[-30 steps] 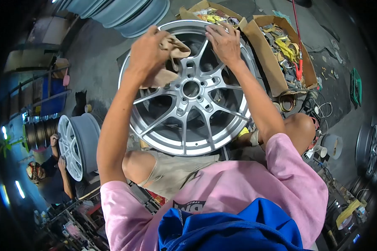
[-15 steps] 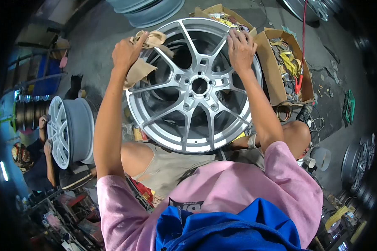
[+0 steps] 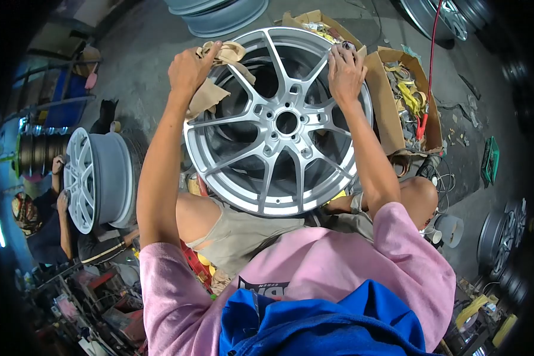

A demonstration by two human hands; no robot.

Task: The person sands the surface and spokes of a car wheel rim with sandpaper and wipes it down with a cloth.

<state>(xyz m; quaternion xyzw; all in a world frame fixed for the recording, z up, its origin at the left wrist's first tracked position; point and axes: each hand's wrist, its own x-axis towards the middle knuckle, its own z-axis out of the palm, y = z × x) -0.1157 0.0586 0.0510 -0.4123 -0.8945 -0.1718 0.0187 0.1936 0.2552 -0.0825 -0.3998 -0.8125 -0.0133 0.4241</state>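
Observation:
A silver multi-spoke wheel rim (image 3: 286,149) lies face up in front of me, above my lap. My left hand (image 3: 188,72) is closed on a tan cloth (image 3: 208,99) at the rim's upper left edge; part of the cloth hangs down over the edge and part lies bunched by the thumb. My right hand (image 3: 346,72) rests on the rim's upper right edge, its fingers wrapped over the outer lip.
Cardboard boxes (image 3: 385,118) of scraps stand beyond and right of the rim. A red hose (image 3: 434,53) hangs over one. At left another person (image 3: 47,219) holds a white wheel (image 3: 104,181). More wheels (image 3: 228,18) lie at the top.
Since the first frame my left hand and the cloth have moved outward from the spokes to the rim's upper left edge. The rim appears turned, and my right hand stays on its edge.

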